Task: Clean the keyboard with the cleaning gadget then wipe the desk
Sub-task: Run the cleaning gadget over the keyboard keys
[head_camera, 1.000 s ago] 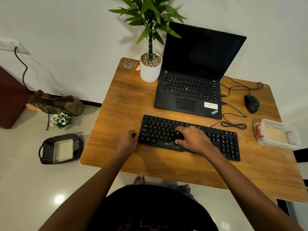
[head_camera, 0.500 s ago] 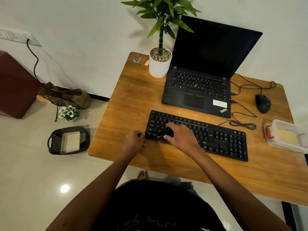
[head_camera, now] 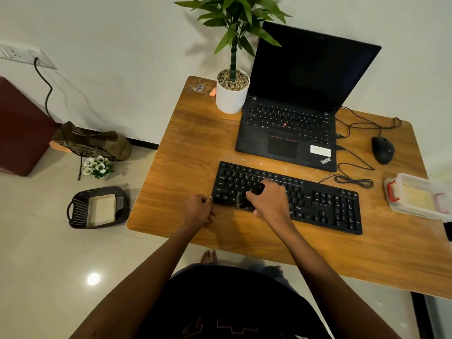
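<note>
1. The bench is orange-brown with a streaky wood grain.
2. The keyboard is black with white lettering; the cleaning gadget is black too.
3. The laptop is black, with a red dot among its keys and a white sticker.
4. The mouse is black.
5. The pot is white; the plant has green leaves.
6. The box is clear with a red clasp.
7. The basket is dark, with a cream pad inside.

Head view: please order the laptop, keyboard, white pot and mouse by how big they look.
Largest to smallest:
1. laptop
2. keyboard
3. white pot
4. mouse
No two look alike in size.
</note>
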